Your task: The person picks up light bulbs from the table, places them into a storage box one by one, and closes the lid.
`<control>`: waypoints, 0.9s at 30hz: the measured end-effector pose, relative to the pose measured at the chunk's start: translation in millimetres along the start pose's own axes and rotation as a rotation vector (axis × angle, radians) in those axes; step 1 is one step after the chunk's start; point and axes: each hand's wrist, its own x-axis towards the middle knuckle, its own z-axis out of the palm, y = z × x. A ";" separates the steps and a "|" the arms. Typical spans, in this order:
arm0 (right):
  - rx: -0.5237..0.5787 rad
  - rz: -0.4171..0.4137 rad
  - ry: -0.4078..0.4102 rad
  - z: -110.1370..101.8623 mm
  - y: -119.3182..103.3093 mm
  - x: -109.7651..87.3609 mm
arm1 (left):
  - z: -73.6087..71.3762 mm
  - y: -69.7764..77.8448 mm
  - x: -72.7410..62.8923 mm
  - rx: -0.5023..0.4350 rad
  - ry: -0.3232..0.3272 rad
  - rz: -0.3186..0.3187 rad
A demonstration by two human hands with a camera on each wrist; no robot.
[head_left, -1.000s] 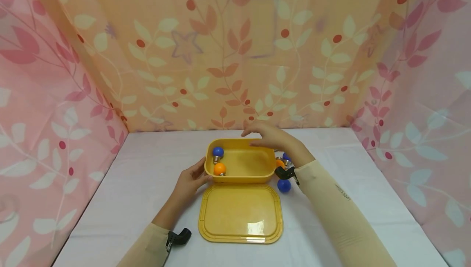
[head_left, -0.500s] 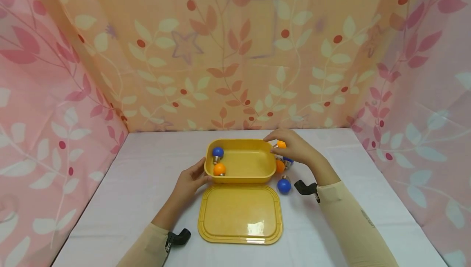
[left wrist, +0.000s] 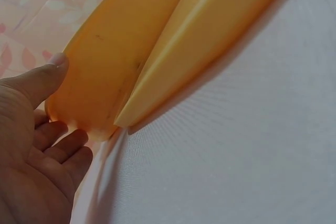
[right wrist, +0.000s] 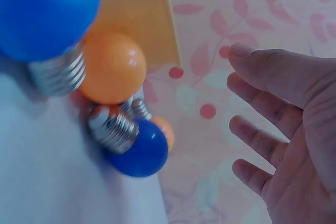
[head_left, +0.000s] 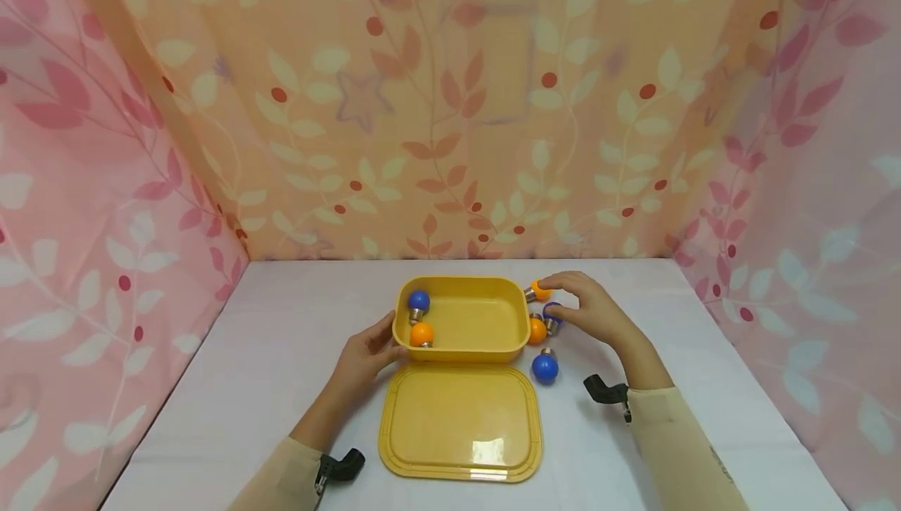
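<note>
My left hand [head_left: 362,354] holds the left end of a yellow plastic box [head_left: 486,315], its thumb and bent fingers against the wall in the left wrist view. Inside the box, at its left, lie a blue light bulb [head_left: 418,301] and an orange light bulb [head_left: 421,335]. My right hand [head_left: 591,309] hovers over the bulbs right of the box, fingers spread and holding nothing. Nearest its fingertips are an orange bulb [head_left: 540,290] and a blue bulb [head_left: 552,311]. Another orange bulb [head_left: 537,331] lies against the box, and a blue bulb [head_left: 545,368] lies closer to me.
A yellow lid [head_left: 461,421] lies flat on the white tablecloth [head_left: 281,339], directly in front of the box. Floral curtains [head_left: 450,104] hang behind the table and along both sides.
My right hand has moved from above the box out to the right, over the loose bulbs. The left hand stays at the box. The head view has tilted up slightly.
</note>
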 end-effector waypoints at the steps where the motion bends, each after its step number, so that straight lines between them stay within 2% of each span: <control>1: 0.012 0.013 -0.005 1.3 3.6 -3.2 | 0.0 0.0 -1.2 -0.001 -0.005 -0.006; 6: 0.052 0.077 -0.006 3.1 16.5 -11.8 | -0.3 -1.3 1.0 -0.005 -0.001 0.026; 13: 0.081 0.250 -0.058 2.9 30.9 -7.5 | -4.6 -1.7 1.2 0.007 0.004 0.030; 17: 0.099 0.292 -0.053 4.7 41.0 -5.0 | -5.8 -1.2 3.2 -0.015 0.025 0.042; 22: 0.146 0.340 -0.069 8.4 51.4 -12.2 | -1.8 -2.1 3.9 -0.029 -0.008 0.042; 27: 0.187 0.366 -0.092 15.2 58.4 -18.9 | 0.5 -4.8 0.7 -0.037 -0.001 0.046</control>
